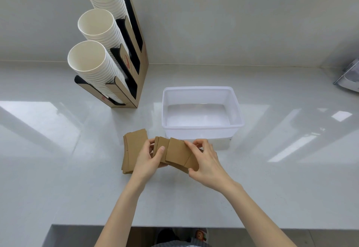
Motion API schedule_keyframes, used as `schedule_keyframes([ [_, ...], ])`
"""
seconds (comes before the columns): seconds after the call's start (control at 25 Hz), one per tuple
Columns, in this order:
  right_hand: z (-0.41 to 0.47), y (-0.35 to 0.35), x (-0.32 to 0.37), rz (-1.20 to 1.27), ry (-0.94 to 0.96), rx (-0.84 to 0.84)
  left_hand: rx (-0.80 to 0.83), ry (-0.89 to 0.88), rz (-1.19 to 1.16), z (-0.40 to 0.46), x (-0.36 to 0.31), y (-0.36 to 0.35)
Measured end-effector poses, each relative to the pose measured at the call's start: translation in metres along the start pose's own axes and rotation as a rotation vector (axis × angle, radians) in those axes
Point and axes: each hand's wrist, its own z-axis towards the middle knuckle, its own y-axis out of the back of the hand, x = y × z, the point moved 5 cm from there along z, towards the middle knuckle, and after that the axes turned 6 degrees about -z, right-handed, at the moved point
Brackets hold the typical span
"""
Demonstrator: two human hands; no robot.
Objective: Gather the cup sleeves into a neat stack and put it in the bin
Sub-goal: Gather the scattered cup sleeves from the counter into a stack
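A fanned bunch of flat brown cardboard cup sleeves [175, 154] is held just above the pale glossy surface [58, 149], in front of the near wall of the clear rectangular plastic bin [202, 128]. The left hand [149, 158] grips the bunch's left end, thumb on top and fingers curled beneath, while the right hand [206, 161] pinches the right end, its fingertips bent over the far edge of the topmost sleeve. The sleeves in the bunch are slightly offset, their edges not aligned. Just to the left, partly hidden by the left hand, a second pile of brown cardboard sleeves [134, 149] lies flat on the surface. The bin stands with nothing visible inside it. Farther back on the left, a brown cardboard dispenser rack [140, 60] leans three tilted columns of stacked white paper cups [95, 66] toward the camera.
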Motion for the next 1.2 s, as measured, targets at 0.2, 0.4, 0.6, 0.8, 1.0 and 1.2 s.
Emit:
schedule_keyframes([
  [0.2, 0.001, -0.003, 0.006, 0.009, 0.050, 0.009, 0.037, 0.011, -0.013, -0.003, 0.004, -0.011],
  [0.4, -0.004, 0.000, -0.012, 0.324, -0.138, 0.008, 0.042, 0.010, -0.008, -0.002, 0.006, -0.015],
  [0.6, -0.013, -0.006, -0.040, 0.723, -0.399, -0.012, 0.139, 0.008, -0.039, -0.003, 0.009, -0.023],
  [0.8, -0.018, 0.002, -0.051, 0.747, -0.387, -0.178, 0.201, -0.065, 0.027, -0.005, 0.016, -0.038],
  [1.0, -0.026, -0.008, -0.055, 0.601, -0.362, -0.143, 0.198, -0.101, 0.260, -0.002, 0.044, -0.041],
  [1.2, -0.028, -0.015, -0.060, 0.577, -0.363, -0.207, 0.210, -0.121, 0.364, -0.003, 0.057, -0.044],
])
